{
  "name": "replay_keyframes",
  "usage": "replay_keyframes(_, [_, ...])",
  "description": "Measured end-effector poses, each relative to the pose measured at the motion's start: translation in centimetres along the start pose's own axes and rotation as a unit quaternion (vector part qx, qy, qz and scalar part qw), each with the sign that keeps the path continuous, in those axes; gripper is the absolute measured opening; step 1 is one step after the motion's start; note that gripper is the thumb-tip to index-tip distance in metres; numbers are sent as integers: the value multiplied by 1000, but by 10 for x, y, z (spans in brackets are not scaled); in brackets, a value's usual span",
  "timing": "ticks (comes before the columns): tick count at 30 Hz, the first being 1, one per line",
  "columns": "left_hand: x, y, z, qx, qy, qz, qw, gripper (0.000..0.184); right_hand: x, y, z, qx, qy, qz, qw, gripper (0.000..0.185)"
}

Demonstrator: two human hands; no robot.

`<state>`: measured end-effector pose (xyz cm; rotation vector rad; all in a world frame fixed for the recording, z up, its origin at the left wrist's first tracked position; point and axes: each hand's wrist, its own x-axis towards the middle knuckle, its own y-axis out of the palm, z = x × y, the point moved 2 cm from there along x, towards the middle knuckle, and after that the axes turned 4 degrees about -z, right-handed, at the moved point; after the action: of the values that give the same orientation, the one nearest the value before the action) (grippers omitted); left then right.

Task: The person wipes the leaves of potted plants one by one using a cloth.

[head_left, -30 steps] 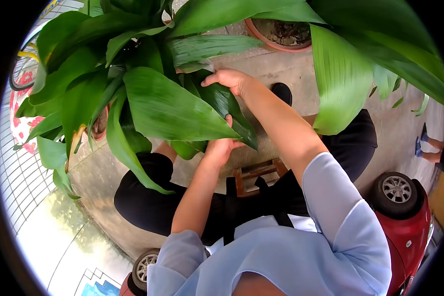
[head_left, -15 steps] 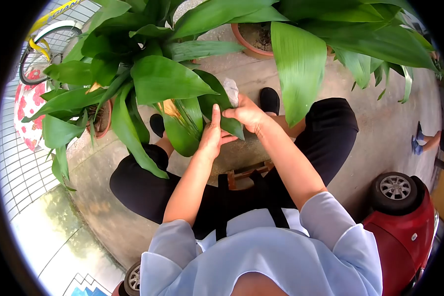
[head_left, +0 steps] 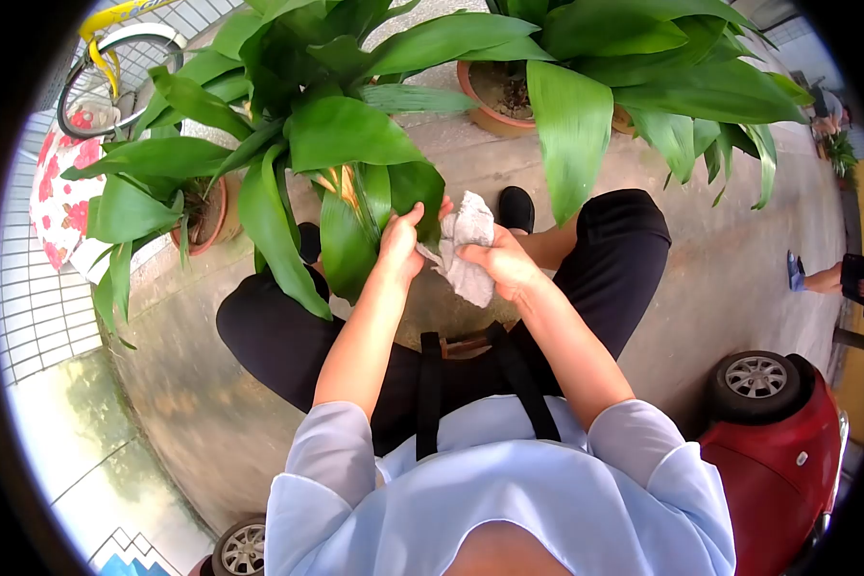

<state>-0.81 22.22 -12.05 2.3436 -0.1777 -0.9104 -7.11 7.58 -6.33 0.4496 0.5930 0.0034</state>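
Note:
A crumpled pale grey cloth is pinched in my right hand, just right of a broad green leaf. My left hand has its thumb up against the lower edge of that leaf, and its other fingers are hidden behind the leaf. The leaf belongs to a large leafy plant in front of me. Beside it hangs another leaf with a dry yellow-brown part.
A second potted plant stands at the upper right, its terracotta pot beside it. Left are another pot, a flowered cover and a bicycle wheel. A red toy car sits right; a person's leg shows beyond.
My right hand has drawn back from the leaf with the cloth, which now shows fully. My left hand has shifted slightly left and stays at the leaf. The view has shifted.

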Motion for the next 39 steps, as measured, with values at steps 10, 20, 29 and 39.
replay_keyframes(10, [-12,14,-1,-6,-11,-34,999,41,-29,39,83,-344,-416,-123,833,33])
replay_keyframes(20, [7,-25,23,-64,-11,42,997,34,83,53,4,-705,-116,35,699,48])
replay_keyframes(29, [-10,-15,-5,-81,-43,44,995,50,209,68,-8,-771,-166,104,606,56])
replay_keyframes(39, [4,-17,-8,-127,-53,102,985,43,199,42,0,-657,-69,148,736,46])
